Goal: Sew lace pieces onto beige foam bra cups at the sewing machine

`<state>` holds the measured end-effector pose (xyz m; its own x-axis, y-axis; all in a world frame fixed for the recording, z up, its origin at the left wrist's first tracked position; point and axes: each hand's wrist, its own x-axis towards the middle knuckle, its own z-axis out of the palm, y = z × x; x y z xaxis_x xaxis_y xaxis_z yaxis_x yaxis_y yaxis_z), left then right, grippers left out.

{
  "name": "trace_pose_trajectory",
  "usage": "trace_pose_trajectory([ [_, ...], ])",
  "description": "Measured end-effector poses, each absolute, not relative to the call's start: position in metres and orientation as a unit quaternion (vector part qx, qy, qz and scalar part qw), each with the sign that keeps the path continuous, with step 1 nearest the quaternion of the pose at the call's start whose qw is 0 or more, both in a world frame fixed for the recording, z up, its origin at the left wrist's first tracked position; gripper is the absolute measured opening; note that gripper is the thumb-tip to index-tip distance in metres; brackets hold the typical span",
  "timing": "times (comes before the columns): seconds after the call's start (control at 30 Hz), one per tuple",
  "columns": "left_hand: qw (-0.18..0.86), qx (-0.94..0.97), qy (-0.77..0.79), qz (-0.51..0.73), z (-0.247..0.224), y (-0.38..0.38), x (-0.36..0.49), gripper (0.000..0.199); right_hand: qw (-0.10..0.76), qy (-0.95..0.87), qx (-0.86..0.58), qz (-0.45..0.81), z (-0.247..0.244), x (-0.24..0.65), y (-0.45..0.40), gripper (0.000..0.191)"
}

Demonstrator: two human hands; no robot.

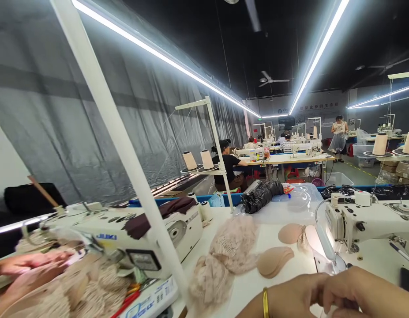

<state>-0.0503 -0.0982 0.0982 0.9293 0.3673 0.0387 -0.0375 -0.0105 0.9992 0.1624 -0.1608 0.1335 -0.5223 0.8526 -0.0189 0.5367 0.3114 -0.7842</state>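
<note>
My left hand (292, 295), with a gold bangle (265, 302) on its wrist, is at the bottom edge of the head view. Its fingers bend toward my right hand (359, 289), which is curled close beside it. Both hands look closed, and what they hold is mostly hidden and cut off by the frame. Just above them stands a white sewing machine (366, 221) with its lamp lit over the needle area. Left of the needle lies a beige bra cup (292, 233) joined to lace. Nearer me rests another beige bra cup (273, 261), beside crumpled beige lace (229, 247).
At left, a co-worker's hands (35, 267) work fabric at a JUKI machine (108, 232). A white post (125, 154) rises between us. A black plastic-wrapped bundle (260, 194) and a clear plastic lid (300, 203) lie behind the lace. Thread cones (380, 144) stand at right.
</note>
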Motion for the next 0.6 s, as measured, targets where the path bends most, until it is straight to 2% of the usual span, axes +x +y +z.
trace_pose_trajectory([
  [0.1, 0.645, 0.718, 0.197, 0.17, 0.101, -0.097, -0.06, 0.063, 0.222, -0.8, -0.457, 0.32, 0.141, 0.159, -0.156, 0.022],
  [0.17, 0.562, 0.757, 0.261, 0.205, 0.109, -0.095, -0.069, 0.046, 0.255, -0.824, -0.463, 0.204, 0.138, 0.157, -0.153, 0.017],
  [0.27, 0.355, 0.837, 0.288, 0.301, 0.112, -0.087, -0.08, 0.018, 0.322, -0.848, -0.419, -0.046, 0.11, 0.156, -0.147, 0.025],
  [0.33, 0.167, 0.893, 0.24, 0.343, 0.098, -0.079, -0.083, 0.011, 0.336, -0.847, -0.389, -0.135, 0.075, 0.159, -0.142, 0.023],
  [0.4, -0.014, 0.927, 0.176, 0.332, 0.072, -0.07, -0.08, 0.014, 0.342, -0.853, -0.383, -0.095, 0.037, 0.165, -0.137, 0.029],
  [0.47, -0.129, 0.943, 0.125, 0.281, 0.041, -0.063, -0.073, 0.023, 0.333, -0.86, -0.386, -0.021, 0.006, 0.173, -0.132, 0.025],
  [0.53, -0.164, 0.955, 0.064, 0.237, 0.019, -0.06, -0.062, 0.041, 0.322, -0.86, -0.394, 0.035, -0.011, 0.183, -0.129, 0.024],
  [0.6, -0.15, 0.967, 0.045, 0.2, 0.011, -0.06, -0.051, 0.038, 0.311, -0.855, -0.407, 0.081, -0.013, 0.194, -0.126, 0.032],
])
